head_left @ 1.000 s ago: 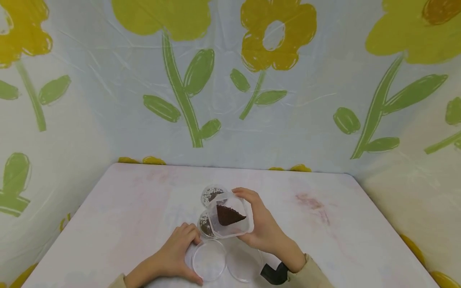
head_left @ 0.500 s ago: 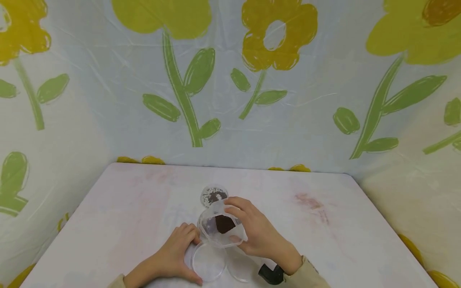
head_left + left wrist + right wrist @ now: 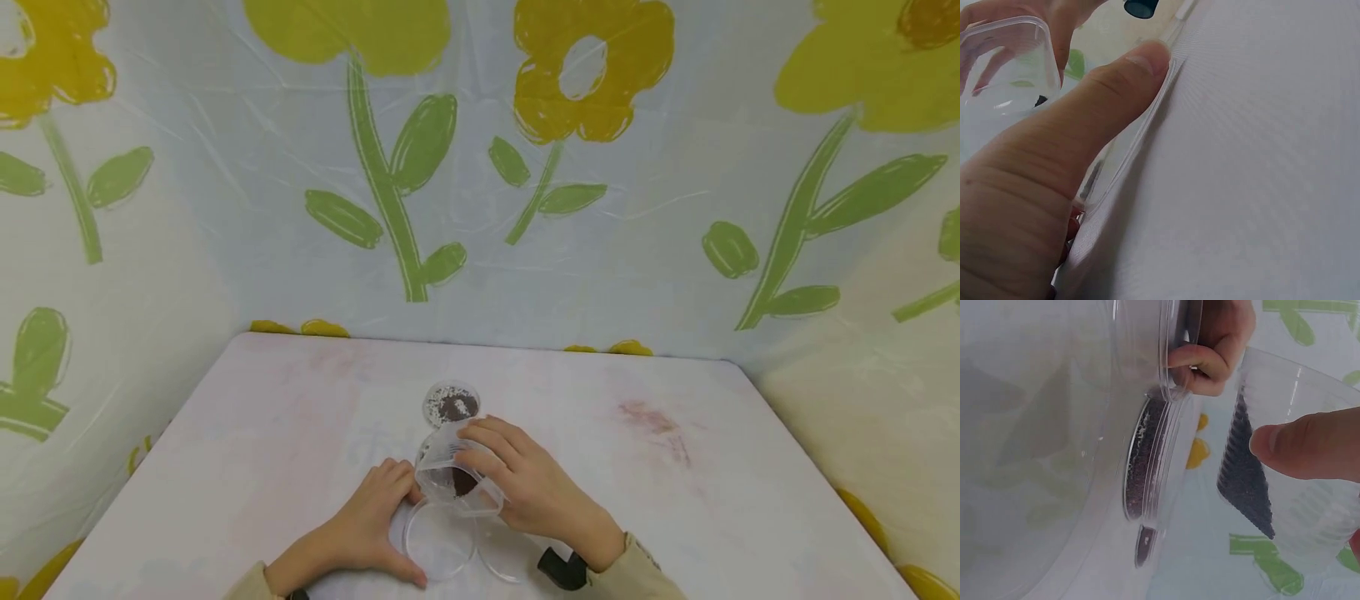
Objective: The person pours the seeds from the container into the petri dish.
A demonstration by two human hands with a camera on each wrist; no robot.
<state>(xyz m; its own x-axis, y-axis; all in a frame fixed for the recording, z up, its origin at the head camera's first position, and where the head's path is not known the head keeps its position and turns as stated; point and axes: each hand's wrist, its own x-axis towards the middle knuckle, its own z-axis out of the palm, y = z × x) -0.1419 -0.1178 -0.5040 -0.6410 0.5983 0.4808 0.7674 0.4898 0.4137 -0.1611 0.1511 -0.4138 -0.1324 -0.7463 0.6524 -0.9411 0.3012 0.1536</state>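
My right hand grips a clear plastic container, tilted low over the dishes, with dark granules heaped against one wall. Its thumb presses the outside of the container. My left hand curls round a clear round dish on the table, thumb at the near rim and fingers on the far side. Behind the container, and partly hidden by it, a second dish shows. Farther back lies a dish with dark granules and white bits.
Another clear round dish lies under my right forearm. A black curved piece is at my right wrist. The pale table has reddish stains on the right, and a flower-printed cloth stands behind it.
My right hand has lowered the container slightly toward the left-held dish and tipped it, so less of the granules shows from above. My left hand keeps its hold.
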